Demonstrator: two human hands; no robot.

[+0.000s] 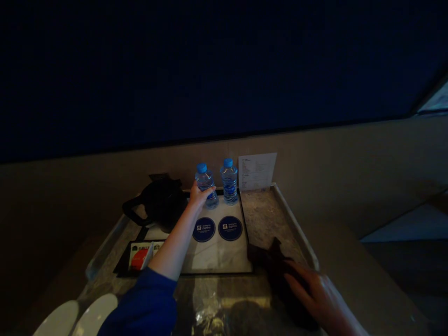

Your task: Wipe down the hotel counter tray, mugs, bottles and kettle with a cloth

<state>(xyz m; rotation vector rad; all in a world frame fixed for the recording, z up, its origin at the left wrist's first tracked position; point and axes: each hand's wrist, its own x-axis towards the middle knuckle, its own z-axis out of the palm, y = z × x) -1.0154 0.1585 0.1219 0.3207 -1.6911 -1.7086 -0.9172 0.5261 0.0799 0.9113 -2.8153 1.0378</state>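
Note:
My left hand [199, 195] reaches across a tray and is wrapped round a clear water bottle [212, 200] with a blue cap. A second water bottle [230, 182] stands just to its right, at the tray's back edge. Two round blue coasters [204, 229] lie on the pale tray [220, 263] in front of the bottles. Low on the right, my right hand [308, 287] is closed on a dark cloth [276, 263]. The cloth is bunched up on the counter beside the tray's right front corner, and my fingertips are partly hidden in it.
A black kettle [164, 203] stands at the tray's left. In front of it is a black holder [122, 266] with sachets [140, 255]. A printed card [257, 170] leans on the wall. Two white round items [96, 315] sit at lower left. The counter has a raised rim [297, 228].

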